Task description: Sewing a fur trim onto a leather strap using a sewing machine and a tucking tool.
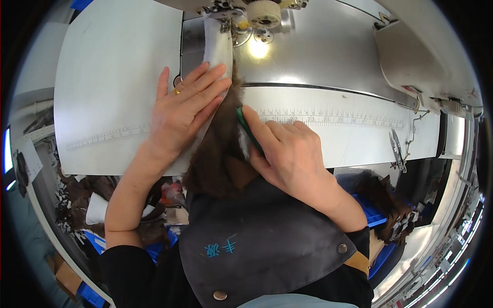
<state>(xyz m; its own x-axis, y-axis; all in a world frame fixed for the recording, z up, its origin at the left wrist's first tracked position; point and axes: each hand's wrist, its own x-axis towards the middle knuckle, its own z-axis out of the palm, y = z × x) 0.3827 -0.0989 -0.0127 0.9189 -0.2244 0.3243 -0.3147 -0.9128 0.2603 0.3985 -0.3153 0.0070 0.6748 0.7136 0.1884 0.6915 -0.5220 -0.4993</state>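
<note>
A piece of brown fur [218,146] with a white backing strip [217,49] runs from the table's near edge up under the head of a sewing machine [264,14]. My left hand [177,115] lies flat on the white strip, its fingers stretched toward the machine, with a ring on one of them. To the right of the fur, my right hand [292,154] is closed around a thin green tool [247,127]. The tool's upper end touches the fur's right edge, and my fingers hide part of it, so I cannot tell its exact kind.
Printed rulers cross the white table [113,61] on both sides. Small thread snippers [397,149] lie or hang near its right edge. Below the table, blue bins [372,210] hold brown fur pieces. The machine's thick column [421,56] stands at the right.
</note>
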